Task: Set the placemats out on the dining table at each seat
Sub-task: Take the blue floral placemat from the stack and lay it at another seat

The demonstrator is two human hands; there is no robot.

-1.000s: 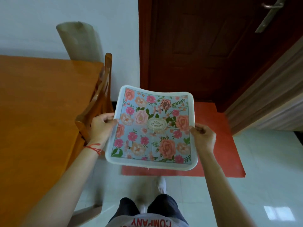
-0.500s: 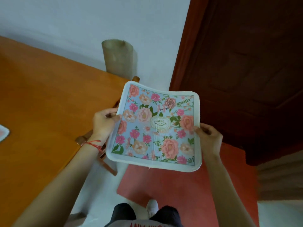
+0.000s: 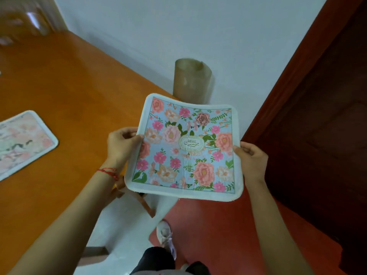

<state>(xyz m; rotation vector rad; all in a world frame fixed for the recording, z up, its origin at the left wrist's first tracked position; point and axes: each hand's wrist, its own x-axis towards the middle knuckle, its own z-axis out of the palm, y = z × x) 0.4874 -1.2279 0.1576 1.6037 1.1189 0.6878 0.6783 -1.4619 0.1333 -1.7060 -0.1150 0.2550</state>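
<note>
I hold a blue floral placemat [image 3: 186,147] with a white border in the air, past the right edge of the orange wooden dining table [image 3: 65,100]. My left hand [image 3: 121,145] pinches its left edge and my right hand [image 3: 252,159] pinches its right edge. The mat sags slightly between them. A second, paler floral placemat [image 3: 21,141] lies flat on the table at the left, partly cut off by the frame.
A wooden chair [image 3: 137,197] is tucked under the table, mostly hidden by the held mat. A rolled beige sheet [image 3: 191,80] stands against the white wall. A dark red door [image 3: 321,116] is at the right, a red floor mat [image 3: 224,233] below.
The view has swung left toward the table, bringing the second placemat on it into sight. Both hands keep the same hold on the blue mat, which is now nearer the table edge.
</note>
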